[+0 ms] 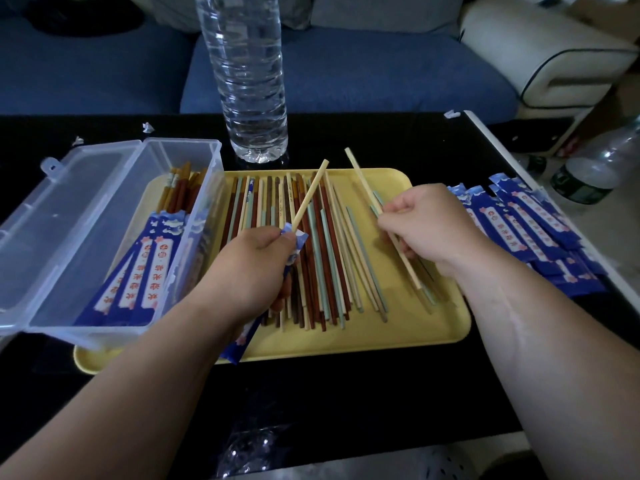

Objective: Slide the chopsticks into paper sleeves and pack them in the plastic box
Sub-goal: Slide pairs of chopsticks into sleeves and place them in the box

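My left hand grips a blue paper sleeve over the yellow tray; a pale chopstick sticks out of the sleeve's top. My right hand pinches a second pale chopstick near its middle, above the tray's right part. Several loose chopsticks in brown, pale and green lie on the tray. The clear plastic box stands open at the left, holding sleeved chopsticks.
A pile of empty blue sleeves lies right of the tray on the black table. A tall clear water bottle stands behind the tray. The box's lid lies open to the left. A blue sofa is behind.
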